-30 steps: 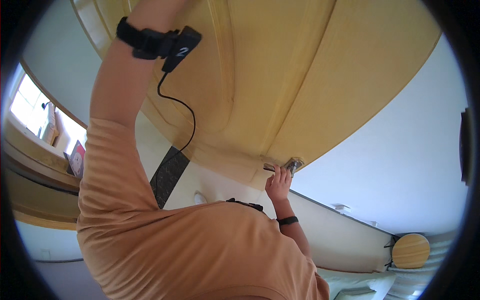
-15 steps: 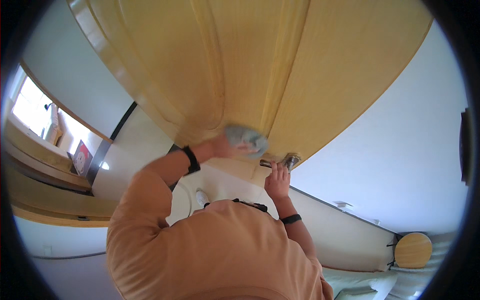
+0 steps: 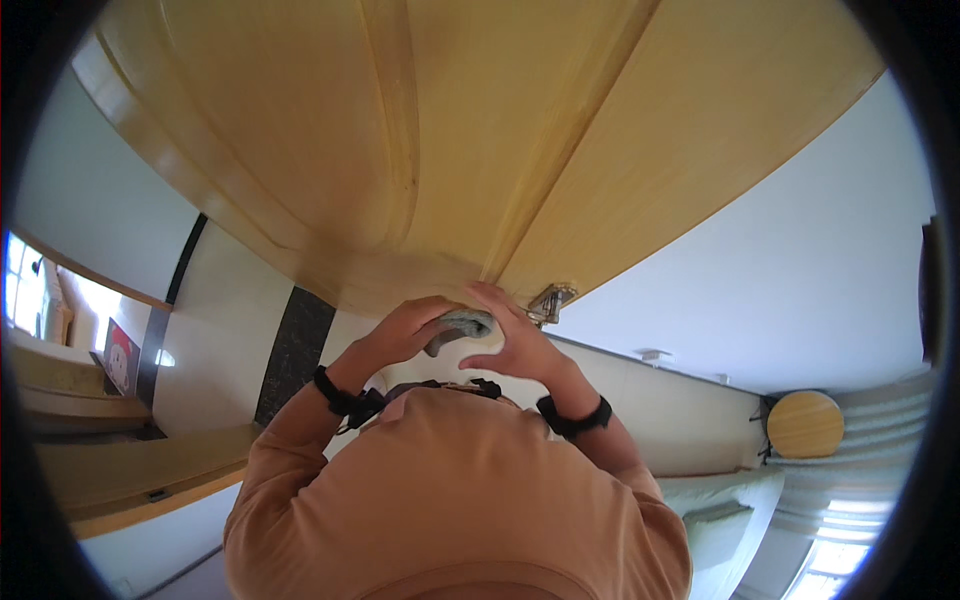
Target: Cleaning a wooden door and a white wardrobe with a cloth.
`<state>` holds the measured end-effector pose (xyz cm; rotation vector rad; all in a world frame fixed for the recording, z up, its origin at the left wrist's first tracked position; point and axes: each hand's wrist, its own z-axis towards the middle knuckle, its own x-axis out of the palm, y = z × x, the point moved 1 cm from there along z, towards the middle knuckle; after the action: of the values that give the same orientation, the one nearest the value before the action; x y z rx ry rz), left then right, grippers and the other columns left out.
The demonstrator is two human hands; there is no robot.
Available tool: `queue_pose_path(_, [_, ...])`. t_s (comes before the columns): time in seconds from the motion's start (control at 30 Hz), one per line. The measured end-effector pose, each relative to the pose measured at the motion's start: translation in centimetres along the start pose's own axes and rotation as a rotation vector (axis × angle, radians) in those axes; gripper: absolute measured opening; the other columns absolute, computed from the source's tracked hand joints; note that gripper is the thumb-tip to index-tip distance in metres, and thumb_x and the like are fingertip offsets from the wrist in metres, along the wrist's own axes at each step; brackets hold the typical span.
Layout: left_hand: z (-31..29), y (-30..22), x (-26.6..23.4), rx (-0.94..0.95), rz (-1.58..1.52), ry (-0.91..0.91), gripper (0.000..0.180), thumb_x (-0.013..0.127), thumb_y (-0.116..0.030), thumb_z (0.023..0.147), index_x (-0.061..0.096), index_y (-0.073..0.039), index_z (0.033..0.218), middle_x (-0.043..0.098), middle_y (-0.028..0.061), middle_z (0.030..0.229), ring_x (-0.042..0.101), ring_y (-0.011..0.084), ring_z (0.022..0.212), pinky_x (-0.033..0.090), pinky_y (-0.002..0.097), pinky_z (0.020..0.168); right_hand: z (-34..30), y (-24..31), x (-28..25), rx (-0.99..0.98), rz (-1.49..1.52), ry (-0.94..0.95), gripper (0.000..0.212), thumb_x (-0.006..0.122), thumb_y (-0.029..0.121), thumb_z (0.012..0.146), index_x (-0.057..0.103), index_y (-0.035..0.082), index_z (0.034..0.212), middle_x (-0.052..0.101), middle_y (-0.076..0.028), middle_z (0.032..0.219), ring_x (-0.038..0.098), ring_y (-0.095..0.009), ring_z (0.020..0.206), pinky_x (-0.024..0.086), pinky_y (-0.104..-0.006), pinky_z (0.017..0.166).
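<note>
My left hand grips a folded grey-green cloth in front of my chest. Facing it, my right hand is open, thumb and fingers spread apart, close to the cloth's right side; no contact between them is visible. Just beyond both hands rises a light wooden door with raised panel mouldings. Its metal handle sits past my right hand, near the door's edge, and neither hand is on it.
White wall runs along the right, with a round wooden stool and a pale-covered bed at the lower right. On the left, a dark floor strip crosses the pale floor, and a picture board leans near a bright window.
My left hand has drawn the cloth back from the door surface toward my chest. My right hand has let go of the door handle and moved left beside the cloth.
</note>
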<state>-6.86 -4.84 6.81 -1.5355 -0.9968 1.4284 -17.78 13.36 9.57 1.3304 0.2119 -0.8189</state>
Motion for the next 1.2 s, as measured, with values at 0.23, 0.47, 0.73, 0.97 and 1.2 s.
queue_pose_path(0.23, [-1.3,-5.6,-5.4,0.442,0.168,-0.149,0.04,0.057,-0.01,0.086,0.053,-0.007,0.126,0.057,0.0147,0.117,0.055,0.0308,0.105,0.042,0.0363,0.092,-0.2,-1.5,1.9,0.287,0.616,-0.201,0.036,0.065,0.005,0.082,0.054,0.002,0.116,0.061,-0.008,0.108,0.057,-0.016,0.095,0.046,-0.0302,0.082])
queue_pose_path(0.47, [-6.1,2.2,-15.2,0.257,-0.071,-0.727,0.027,0.047,-0.015,0.095,0.054,0.001,0.116,0.06,0.0103,0.111,0.055,0.0172,0.103,0.041,0.0312,0.092,-0.5,12.4,-8.9,-0.177,0.581,-1.228,0.051,0.042,0.033,0.093,0.041,-0.001,0.131,0.045,-0.018,0.132,0.044,-0.032,0.122,0.032,-0.0474,0.105])
queue_pose_path(0.73, [-8.8,5.7,-17.1,0.189,-0.118,-0.702,0.024,0.047,-0.011,0.095,0.054,0.001,0.115,0.06,0.0101,0.106,0.056,0.0184,0.102,0.042,0.0295,0.089,8.8,20.4,-21.5,-0.351,-1.145,-1.433,0.042,0.064,0.018,0.08,0.053,-0.002,0.115,0.059,-0.015,0.118,0.06,-0.028,0.102,0.046,-0.0391,0.09])
queue_pose_path(0.97, [-12.6,10.0,-19.3,0.11,-0.014,-0.63,0.022,0.048,-0.007,0.093,0.057,0.0,0.111,0.061,0.0108,0.104,0.058,0.0199,0.101,0.044,0.0299,0.086,14.0,14.4,-13.7,-0.454,-1.351,-1.114,0.049,0.056,0.019,0.08,0.049,0.005,0.126,0.041,-0.019,0.137,0.033,-0.038,0.129,0.023,-0.0489,0.107])
queue_pose_path(1.2, [-16.0,12.8,-20.1,-0.084,0.135,-0.59,0.021,0.048,-0.009,0.093,0.059,-0.002,0.109,0.062,0.0101,0.104,0.059,0.019,0.096,0.045,0.0292,0.082,7.4,2.4,-3.2,-0.068,-1.165,-0.979,0.06,0.053,0.01,0.068,0.05,0.004,0.127,0.039,-0.022,0.138,0.029,-0.049,0.128,0.02,-0.0563,0.107])
